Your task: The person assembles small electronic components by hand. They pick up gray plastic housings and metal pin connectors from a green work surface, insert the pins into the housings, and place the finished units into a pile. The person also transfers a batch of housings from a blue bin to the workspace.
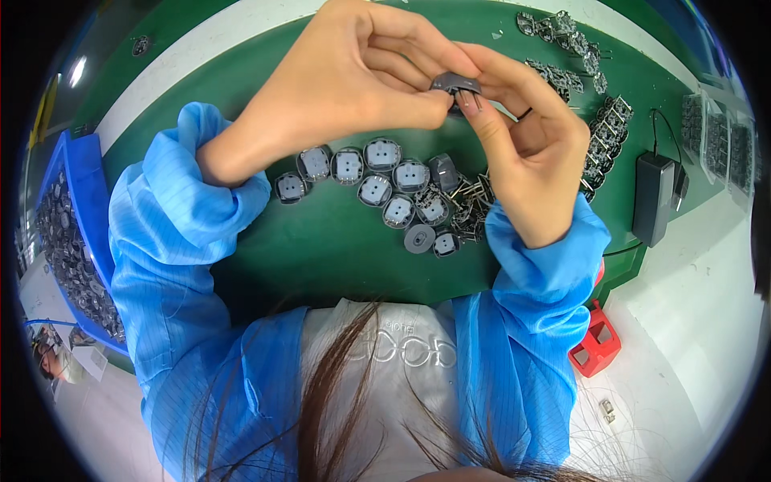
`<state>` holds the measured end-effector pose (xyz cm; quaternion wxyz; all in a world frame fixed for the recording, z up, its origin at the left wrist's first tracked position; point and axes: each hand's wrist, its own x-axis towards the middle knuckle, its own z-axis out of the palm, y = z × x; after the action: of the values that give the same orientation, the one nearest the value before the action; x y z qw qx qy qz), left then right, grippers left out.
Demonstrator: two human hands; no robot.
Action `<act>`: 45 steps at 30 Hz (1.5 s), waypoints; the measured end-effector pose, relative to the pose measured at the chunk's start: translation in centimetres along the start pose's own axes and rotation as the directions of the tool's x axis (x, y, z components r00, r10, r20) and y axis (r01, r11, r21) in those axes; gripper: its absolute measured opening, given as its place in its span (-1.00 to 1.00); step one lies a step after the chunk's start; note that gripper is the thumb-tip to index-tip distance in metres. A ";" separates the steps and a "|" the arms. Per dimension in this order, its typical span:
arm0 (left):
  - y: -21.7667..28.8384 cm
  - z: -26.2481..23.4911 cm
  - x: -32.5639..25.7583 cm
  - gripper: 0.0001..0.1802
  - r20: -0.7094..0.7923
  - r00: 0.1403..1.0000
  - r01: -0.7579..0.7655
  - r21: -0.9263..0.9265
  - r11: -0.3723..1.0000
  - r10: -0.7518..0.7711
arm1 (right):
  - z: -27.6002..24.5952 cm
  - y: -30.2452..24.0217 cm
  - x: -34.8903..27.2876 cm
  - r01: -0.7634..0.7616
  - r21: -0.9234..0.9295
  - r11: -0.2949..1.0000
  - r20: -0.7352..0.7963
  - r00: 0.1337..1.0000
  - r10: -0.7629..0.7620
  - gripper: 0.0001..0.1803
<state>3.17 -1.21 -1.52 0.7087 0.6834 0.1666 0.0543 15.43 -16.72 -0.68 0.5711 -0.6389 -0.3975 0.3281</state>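
Both my hands are raised above a green mat [321, 241]. My left hand [345, 80] and my right hand [522, 145] pinch the same small grey plastic part [454, 83], which has thin metal pins sticking out below it. Fingertips of both hands meet on it. Beneath my hands, several similar grey round-cornered parts [377, 181] with pale square centres lie on the mat, next to a tangle of metal pin pieces [470, 205] and a flat grey disc [418, 238].
A blue bin [76, 233] full of grey parts stands at my left. More grey parts [598, 140] lie at the mat's far right. A black power adapter [652, 198], clear trays [715, 136] and a red object [594, 345] sit at the right.
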 end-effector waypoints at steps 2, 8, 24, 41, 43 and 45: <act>-0.1 0.3 -0.4 -0.71 -0.036 0.999 -0.014 0.038 0.999 0.016 | 0.7 0.7 -0.1 0.046 -0.025 0.999 -0.075 0.996 -0.048 -0.65; 0.6 -0.2 0.0 -0.75 -0.010 0.999 -0.036 0.209 0.977 0.039 | 0.7 0.6 0.5 0.028 -0.006 1.000 -0.114 0.993 -0.028 -0.65; 1.4 -5.3 2.8 -0.73 0.143 0.880 -0.385 0.773 0.505 0.452 | -5.0 -0.3 -0.6 0.101 -0.560 0.822 0.325 0.940 0.106 -0.87; 1.2 -2.0 2.2 -0.70 0.254 0.967 -0.106 0.303 0.947 0.026 | -4.2 -0.5 0.3 0.187 -0.630 0.754 0.234 0.971 -0.045 -0.57; 0.9 -2.0 2.1 -0.68 0.201 0.979 -0.101 0.305 0.947 0.040 | -4.2 -0.1 0.4 0.218 -0.614 0.758 0.272 0.961 -0.055 -0.63; 1.0 -1.7 1.8 -0.66 0.197 0.977 -0.150 0.345 0.927 0.085 | -4.2 0.1 0.3 0.212 -0.631 0.746 0.258 0.965 -0.056 -0.68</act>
<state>4.50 1.01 -0.82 0.5801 0.8117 0.0681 0.0039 19.20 -18.46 -0.18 0.2864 -0.7265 -0.5931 0.1958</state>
